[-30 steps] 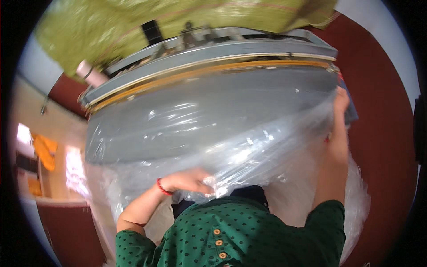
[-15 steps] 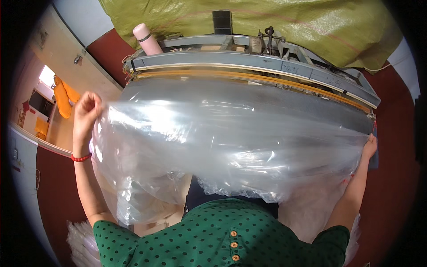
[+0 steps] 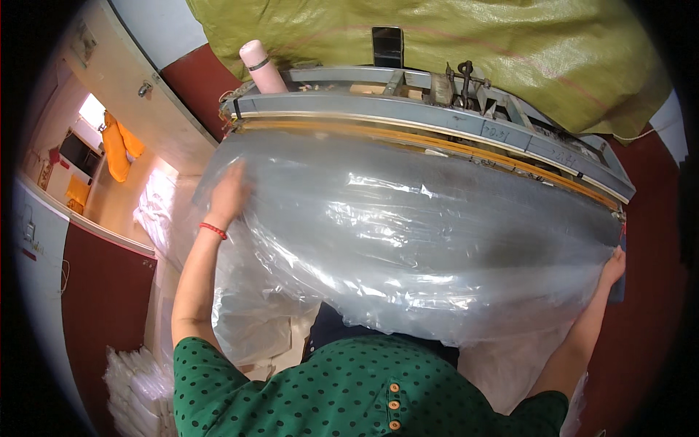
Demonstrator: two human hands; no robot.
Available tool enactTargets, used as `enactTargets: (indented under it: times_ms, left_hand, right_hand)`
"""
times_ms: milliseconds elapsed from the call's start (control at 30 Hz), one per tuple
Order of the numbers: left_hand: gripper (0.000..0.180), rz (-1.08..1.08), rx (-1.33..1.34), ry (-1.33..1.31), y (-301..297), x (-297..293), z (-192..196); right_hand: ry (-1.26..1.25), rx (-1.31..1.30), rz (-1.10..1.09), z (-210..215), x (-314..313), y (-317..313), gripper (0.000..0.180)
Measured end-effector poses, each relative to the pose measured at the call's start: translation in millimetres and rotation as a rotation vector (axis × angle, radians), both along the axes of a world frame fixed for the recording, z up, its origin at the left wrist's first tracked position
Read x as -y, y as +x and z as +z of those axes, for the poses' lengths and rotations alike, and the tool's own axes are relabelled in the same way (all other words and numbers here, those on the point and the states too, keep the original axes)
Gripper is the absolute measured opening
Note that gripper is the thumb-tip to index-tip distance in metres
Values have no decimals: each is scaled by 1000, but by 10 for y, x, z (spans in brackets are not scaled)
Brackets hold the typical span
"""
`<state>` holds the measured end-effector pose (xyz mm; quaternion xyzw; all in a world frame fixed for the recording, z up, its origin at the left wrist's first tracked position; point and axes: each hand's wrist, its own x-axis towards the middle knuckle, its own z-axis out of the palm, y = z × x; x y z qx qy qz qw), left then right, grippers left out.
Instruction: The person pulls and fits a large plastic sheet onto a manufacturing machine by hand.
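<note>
So there's this big clear plastic sheet (image 3: 408, 240) spread over the grey surface (image 3: 510, 135) of a long sealing machine, right up against its yellowish bar (image 3: 437, 142). Left hand (image 3: 227, 195) lies flat and open on the sheet's left side, red band (image 3: 212, 230) on the wrist. Right hand (image 3: 613, 266) is at the sheet's far right edge, its grip looks pinched on the plastic but can't tell for sure. Pink bottle (image 3: 262, 65) and a dark phone (image 3: 386, 46) sit up top

A small packaging workshop: a long grey metal sealing machine (image 3: 437, 131) spread with clear plastic sheeting (image 3: 408, 233), stacked white plastic bags (image 3: 135, 379) on the floor, an olive woven tarpaulin (image 3: 451, 44) behind.
</note>
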<state>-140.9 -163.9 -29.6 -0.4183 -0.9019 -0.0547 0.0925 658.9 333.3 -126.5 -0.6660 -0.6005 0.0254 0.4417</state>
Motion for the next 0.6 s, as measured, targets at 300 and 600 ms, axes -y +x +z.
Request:
enactTargets:
  times_ms: [300,600]
  left_hand:
    - [46,-647,40,16,771,-855,-252]
    - [38,-579,2,196,745,-1189,-267]
  right_hand:
    - [50,-307,101,-212,-178,458,35]
    - [-44,-910,255,472,856,527,27]
